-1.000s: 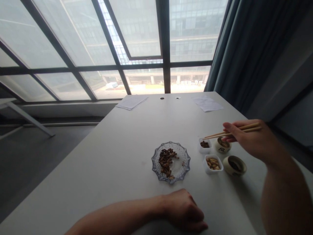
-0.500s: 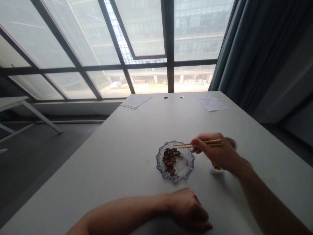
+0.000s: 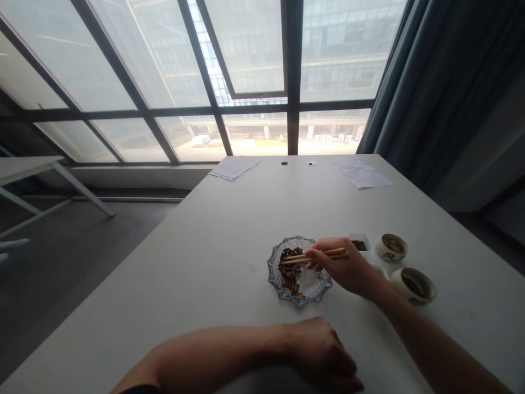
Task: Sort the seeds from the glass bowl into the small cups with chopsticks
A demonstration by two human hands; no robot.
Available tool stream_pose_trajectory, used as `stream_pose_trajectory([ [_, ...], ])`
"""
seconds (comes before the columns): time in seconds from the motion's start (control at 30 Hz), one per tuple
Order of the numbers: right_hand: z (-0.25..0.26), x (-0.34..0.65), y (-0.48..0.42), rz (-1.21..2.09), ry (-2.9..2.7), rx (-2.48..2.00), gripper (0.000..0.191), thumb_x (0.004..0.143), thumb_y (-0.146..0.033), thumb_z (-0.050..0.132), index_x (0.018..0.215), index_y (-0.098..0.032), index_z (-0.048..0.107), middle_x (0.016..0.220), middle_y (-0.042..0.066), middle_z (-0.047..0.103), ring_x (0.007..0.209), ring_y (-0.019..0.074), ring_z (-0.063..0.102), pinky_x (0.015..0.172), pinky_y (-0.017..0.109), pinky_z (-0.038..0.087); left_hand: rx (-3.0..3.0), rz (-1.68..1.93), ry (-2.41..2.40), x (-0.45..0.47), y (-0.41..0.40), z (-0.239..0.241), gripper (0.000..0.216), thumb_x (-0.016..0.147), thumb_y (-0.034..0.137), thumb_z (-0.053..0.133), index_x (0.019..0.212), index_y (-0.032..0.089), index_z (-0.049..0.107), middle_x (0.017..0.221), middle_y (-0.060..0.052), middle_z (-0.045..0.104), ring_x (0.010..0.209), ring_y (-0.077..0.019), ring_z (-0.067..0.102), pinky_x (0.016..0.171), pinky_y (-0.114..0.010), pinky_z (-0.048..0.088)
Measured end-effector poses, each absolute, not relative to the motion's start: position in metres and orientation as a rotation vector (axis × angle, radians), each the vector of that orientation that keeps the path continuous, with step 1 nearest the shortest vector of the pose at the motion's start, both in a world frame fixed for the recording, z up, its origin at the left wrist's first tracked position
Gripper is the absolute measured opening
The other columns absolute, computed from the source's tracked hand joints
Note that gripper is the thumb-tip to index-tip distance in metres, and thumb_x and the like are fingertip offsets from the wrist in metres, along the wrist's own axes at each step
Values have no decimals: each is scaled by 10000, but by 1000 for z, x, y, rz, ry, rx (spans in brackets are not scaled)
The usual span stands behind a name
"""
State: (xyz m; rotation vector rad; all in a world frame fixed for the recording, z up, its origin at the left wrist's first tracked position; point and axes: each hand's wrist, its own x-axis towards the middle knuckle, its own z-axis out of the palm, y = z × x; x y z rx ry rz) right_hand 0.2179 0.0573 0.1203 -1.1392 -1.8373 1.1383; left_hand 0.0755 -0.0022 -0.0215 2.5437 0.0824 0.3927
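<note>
My right hand (image 3: 344,268) is closed around a pair of wooden chopsticks (image 3: 298,258) above a scalloped clear glass plate (image 3: 275,285). The tips reach into a heap of small, dark brown, elongated pieces (image 3: 290,280) on the plate's left half; I cannot tell whether they pinch one. Nearer to me, my left hand (image 3: 322,350) rests on the table below the plate, back up and fingers curled in, with nothing visible in it. Part of the plate's right side is hidden by my right hand.
Right of the plate stand a white square dish (image 3: 364,241) with dark pieces, and two cream round bowls, one farther (image 3: 391,248) and one nearer (image 3: 426,298). Another white dish (image 3: 381,271) is mostly behind my wrist. Papers (image 3: 233,168) lie on the white table's far end.
My right hand has moved left with the chopsticks, their tips now lower over the brown heap. The dishes and bowls on the right have come into view. My left hand stays put.
</note>
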Motion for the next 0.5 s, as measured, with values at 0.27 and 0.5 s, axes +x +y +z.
stream_pose_trajectory([
  [0.27,112,213,58,1135,-1844,-1119,470,947,-583,700,786,-150,788,761,94,806,697,230,760,644,289,566,2584,380,91,76,-3,-21,500,942,416,676,566,219,414,545,27,573,569,-112,511,505,-259,314],
  [0.5,115,213,57,1088,-1776,-1163,458,942,-560,710,731,-157,766,706,82,793,670,237,765,605,282,545,2549,391,82,76,-2,-24,491,947,434,661,571,222,426,539,29,559,560,-114,483,511,-262,326],
])
